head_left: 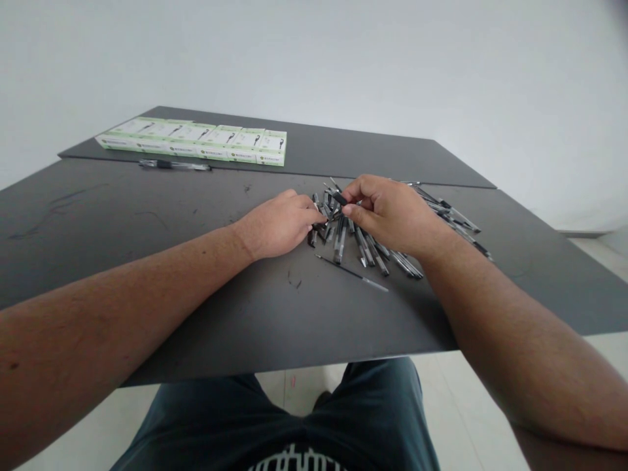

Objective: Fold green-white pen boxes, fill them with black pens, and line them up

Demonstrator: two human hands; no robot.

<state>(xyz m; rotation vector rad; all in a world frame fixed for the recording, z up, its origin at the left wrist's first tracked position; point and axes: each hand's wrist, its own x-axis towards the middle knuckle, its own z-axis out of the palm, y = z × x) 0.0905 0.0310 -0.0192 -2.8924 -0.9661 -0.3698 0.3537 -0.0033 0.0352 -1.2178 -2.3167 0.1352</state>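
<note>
My right hand (pixel 390 210) pinches a pen (pixel 339 198) with a dark grip between thumb and forefinger, above a loose pile of clear and black pens (pixel 366 245). The rest of that pen is hidden by the fingers. My left hand (pixel 280 224) lies at the left edge of the pile, its fingers curled against small black and clear pen caps (pixel 316 234). What sits in those fingers, if anything, is hidden. Nearer to me, a thin ink refill (pixel 350 271) with a clear end rests alone on the tabletop.
Green and white boxes (pixel 210 140) stand side by side in a row at the back left of the dark grey table (pixel 220 327). A few pens (pixel 174 165) lie in front of them. More pens (pixel 454 219) spread out beyond my right wrist. A white wall is behind.
</note>
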